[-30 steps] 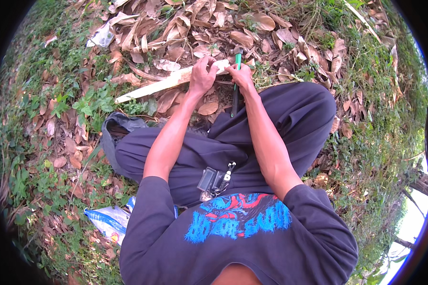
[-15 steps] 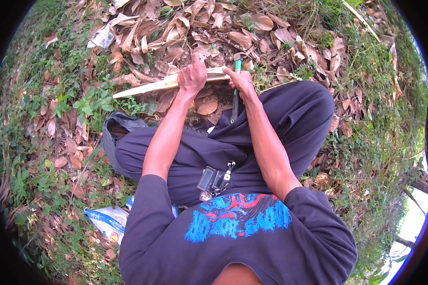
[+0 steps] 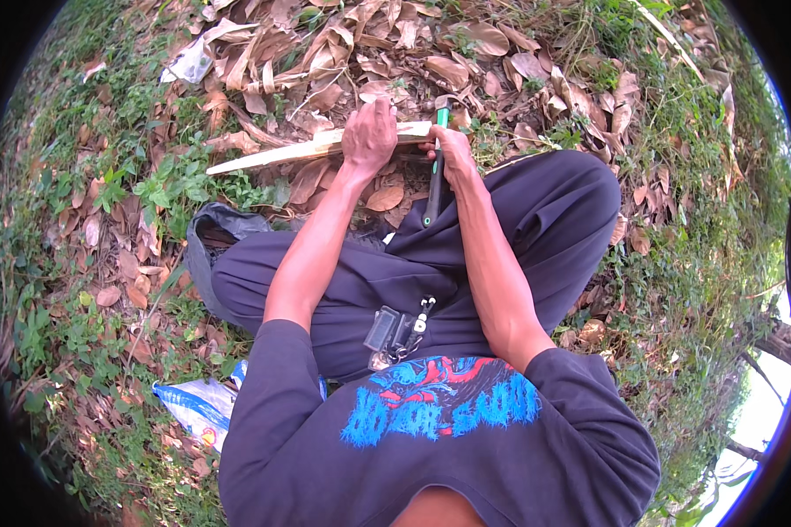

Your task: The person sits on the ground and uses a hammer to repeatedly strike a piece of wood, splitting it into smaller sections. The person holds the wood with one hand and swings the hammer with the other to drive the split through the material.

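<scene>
A long, pale strip of split wood (image 3: 268,158) lies crosswise ahead of my crossed legs, its pointed end to the left. My left hand (image 3: 369,138) is closed over the strip right of its middle, knuckles up; the fingertips are hidden. Close to the strip's right end, my right hand (image 3: 453,156) has its fingers curled round a hammer (image 3: 436,180) with a green and black handle. The hammer's head is at the far end, and its butt points back toward my lap. Whether the right fingers also touch the wood, I cannot tell.
Dry brown leaves (image 3: 325,61) cover the ground ahead, with green weeds (image 3: 163,189) to the left. A white and blue plastic bag (image 3: 198,408) lies by my left side. A small dark device (image 3: 387,329) with a beaded cord rests at my lap.
My left hand has shifted slightly right along the strip and turned knuckles up. My right thumb has drawn back from the strip's end, and the hammer has moved slightly.
</scene>
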A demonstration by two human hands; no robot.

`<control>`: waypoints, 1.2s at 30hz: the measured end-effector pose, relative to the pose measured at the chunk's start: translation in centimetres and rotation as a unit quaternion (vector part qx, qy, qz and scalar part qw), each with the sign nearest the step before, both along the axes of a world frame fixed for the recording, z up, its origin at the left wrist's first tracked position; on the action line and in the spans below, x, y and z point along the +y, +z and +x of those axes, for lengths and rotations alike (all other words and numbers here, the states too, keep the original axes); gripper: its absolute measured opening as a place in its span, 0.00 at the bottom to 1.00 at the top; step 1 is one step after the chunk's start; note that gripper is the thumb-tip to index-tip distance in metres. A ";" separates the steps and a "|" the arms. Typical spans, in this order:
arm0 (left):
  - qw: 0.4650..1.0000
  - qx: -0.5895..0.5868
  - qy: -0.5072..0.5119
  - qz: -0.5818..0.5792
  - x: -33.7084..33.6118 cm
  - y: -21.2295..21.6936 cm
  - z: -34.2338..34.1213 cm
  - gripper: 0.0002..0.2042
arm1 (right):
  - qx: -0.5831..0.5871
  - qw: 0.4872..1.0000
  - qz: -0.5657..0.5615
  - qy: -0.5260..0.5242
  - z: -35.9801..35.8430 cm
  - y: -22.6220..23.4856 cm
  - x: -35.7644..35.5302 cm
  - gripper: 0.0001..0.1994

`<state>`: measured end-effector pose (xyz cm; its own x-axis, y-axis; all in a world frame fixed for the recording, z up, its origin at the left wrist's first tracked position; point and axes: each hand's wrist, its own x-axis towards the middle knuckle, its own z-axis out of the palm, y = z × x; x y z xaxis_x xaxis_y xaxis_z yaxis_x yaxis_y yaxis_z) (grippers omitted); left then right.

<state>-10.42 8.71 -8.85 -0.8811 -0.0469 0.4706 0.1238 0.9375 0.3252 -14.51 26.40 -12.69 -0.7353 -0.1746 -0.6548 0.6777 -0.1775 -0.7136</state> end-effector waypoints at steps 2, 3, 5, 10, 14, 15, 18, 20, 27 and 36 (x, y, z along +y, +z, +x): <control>1.000 -0.018 0.000 0.001 -0.2 -0.7 0.2 0.06 | 0.004 1.000 0.013 0.023 0.4 1.1 -0.5 0.11; 1.000 -0.029 0.005 0.002 -0.6 -1.0 0.3 0.06 | 0.006 0.999 0.019 0.035 0.5 1.6 -0.7 0.12; 0.999 -0.037 0.004 0.003 -0.8 -0.9 0.3 0.05 | 0.032 0.997 0.043 0.059 0.5 1.1 -0.5 0.13; 0.999 0.033 -0.002 -0.012 -1.0 0.2 -0.2 0.05 | 0.109 0.992 0.017 0.058 0.1 -0.6 -1.1 0.16; 0.999 -0.024 0.025 -0.042 -2.9 -2.2 0.0 0.07 | 0.147 0.976 0.115 0.109 -1.3 0.3 -3.0 0.19; 0.997 -0.034 0.038 -0.063 -3.5 -3.1 0.3 0.07 | 0.152 0.970 0.142 0.129 -1.6 0.4 -2.9 0.19; 0.996 -0.034 0.028 -0.075 -3.0 -3.5 0.2 0.07 | 0.211 0.929 0.257 0.165 -2.1 -1.0 -2.2 0.19; 0.999 -0.023 0.020 -0.028 -2.6 -2.9 0.7 0.06 | 0.203 0.934 0.253 0.152 -1.5 -1.4 -2.3 0.18; 0.999 0.009 0.044 0.001 -2.9 -3.3 0.9 0.04 | 0.250 0.897 0.313 0.187 -2.0 -1.8 -2.4 0.21; 0.997 0.051 0.058 -0.021 -6.1 -3.2 0.5 0.03 | 0.242 0.887 0.339 0.199 -0.6 0.8 -2.7 0.27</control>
<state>-9.95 2.62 -12.04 -0.8188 -0.1233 0.5607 0.0446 0.9601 0.2762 -15.09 23.72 -11.84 -0.9275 -0.1711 -0.3324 0.1743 0.5887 -0.7893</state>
